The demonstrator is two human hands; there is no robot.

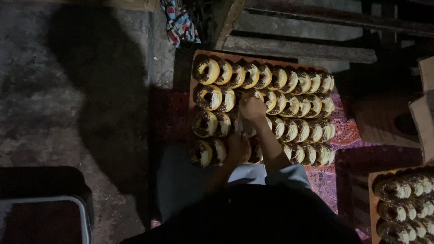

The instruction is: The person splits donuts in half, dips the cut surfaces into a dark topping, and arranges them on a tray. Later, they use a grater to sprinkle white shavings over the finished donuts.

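A brown tray [194,81] on the floor carries four rows of yellow-glazed doughnuts [289,80] with dark sprinkles. My right hand [252,107] reaches into the second row, its fingers curled down on a doughnut there. My left hand [237,148] is lower, at the front row, gripping a pale, see-through plastic bag [244,126] that hangs between the two hands. The light is dim and the fingertips are hard to make out.
A second tray of doughnuts [371,190] lies at the lower right. A patterned pink cloth [348,131] lies under the trays. Wooden planks [298,47] and a colourful cloth [180,22] are at the back. A dark stool with a metal frame [83,208] stands at the lower left.
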